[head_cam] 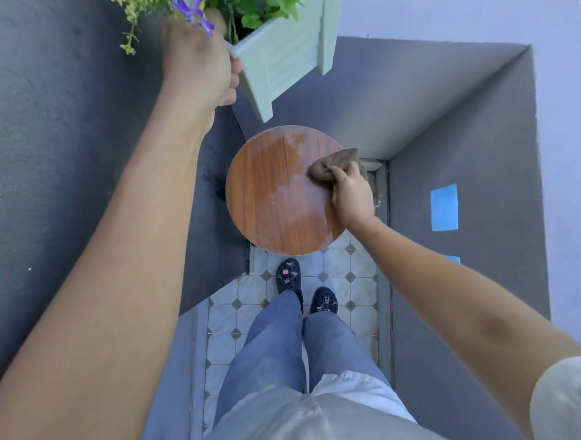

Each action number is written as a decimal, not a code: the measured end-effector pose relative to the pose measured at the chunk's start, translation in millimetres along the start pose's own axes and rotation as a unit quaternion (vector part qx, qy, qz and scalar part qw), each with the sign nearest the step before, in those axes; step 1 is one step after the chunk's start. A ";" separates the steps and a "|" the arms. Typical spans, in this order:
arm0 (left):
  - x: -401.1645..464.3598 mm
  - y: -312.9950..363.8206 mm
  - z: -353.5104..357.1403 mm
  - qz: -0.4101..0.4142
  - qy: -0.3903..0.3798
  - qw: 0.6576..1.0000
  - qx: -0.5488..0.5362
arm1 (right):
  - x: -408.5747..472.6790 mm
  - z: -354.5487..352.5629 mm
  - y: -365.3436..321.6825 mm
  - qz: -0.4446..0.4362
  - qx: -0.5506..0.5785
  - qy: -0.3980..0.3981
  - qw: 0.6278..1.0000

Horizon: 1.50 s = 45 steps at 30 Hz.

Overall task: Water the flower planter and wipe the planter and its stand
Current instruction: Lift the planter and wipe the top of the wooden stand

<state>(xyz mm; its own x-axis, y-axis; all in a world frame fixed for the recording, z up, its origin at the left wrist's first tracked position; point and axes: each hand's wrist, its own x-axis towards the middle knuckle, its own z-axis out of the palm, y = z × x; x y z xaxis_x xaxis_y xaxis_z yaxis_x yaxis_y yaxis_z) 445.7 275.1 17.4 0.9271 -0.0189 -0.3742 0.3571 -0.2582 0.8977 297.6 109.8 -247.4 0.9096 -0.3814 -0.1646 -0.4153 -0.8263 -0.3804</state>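
wooden round stand (274,200) shows wet streaks; right hand (351,195) grips the cloth (333,164) at its far edge; left hand (198,65) holds the planter (285,53) aloft; better to wipe in overlapping passes, planter level.

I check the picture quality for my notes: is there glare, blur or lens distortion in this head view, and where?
Head view: daylight is soft, with pale sheen on the wet patches of the round wooden stand; the wide lens bends the wall edges and stretches both forearms; the purple flower by the left hand is blurred; the right hand and brown cloth look fairly sharp.
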 end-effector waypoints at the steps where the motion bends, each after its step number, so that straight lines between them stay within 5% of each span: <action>1: -0.7 1.5 1.0 0.002 0.000 1.000 -0.002 | -5.6 5.8 -10.2 -0.015 0.009 -0.003 1.000; 9: -6.3 5.8 4.1 -0.010 -0.002 1.000 -0.013 | -91.5 66.2 -102.1 -0.179 0.008 -0.136 0.974; 14: -6.3 3.0 3.8 -0.013 -0.002 0.999 -0.029 | -111.5 48.3 -43.2 -0.310 -0.051 -0.180 0.932; 17: -6.2 0.7 3.8 -0.014 -0.006 0.999 -0.035 | -83.9 24.1 8.3 -0.250 -0.079 -0.126 0.957; 22: -5.8 -2.3 4.8 -0.012 -0.006 0.999 -0.041 | -31.8 -7.5 38.1 -0.015 -0.025 -0.009 1.000; 35: 1.5 -4.0 -2.9 -0.004 0.000 0.999 -0.034 | -85.3 28.5 -28.0 -0.251 -0.055 -0.179 0.950; 38: 2.4 -6.1 -3.3 -0.008 -0.002 0.999 -0.031 | -28.5 1.8 -0.9 -0.206 -0.067 -0.146 0.965; 42: 2.0 -7.7 -2.8 -0.004 -0.001 0.999 -0.032 | 36.3 -20.5 18.7 -0.030 -0.030 -0.042 0.998; 45: 2.8 -5.1 -3.0 -0.004 -0.002 1.000 -0.028 | 38.6 -14.3 -5.8 -0.005 -0.014 -0.037 0.999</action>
<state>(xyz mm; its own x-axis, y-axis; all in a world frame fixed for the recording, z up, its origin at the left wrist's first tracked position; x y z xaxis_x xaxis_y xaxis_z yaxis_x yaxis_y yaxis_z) 446.8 279.3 12.5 0.9237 -0.0213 -0.3826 0.3706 -0.2041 0.9061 335.0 93.9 -238.5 0.9116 -0.3421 -0.2281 -0.4051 -0.8418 -0.3566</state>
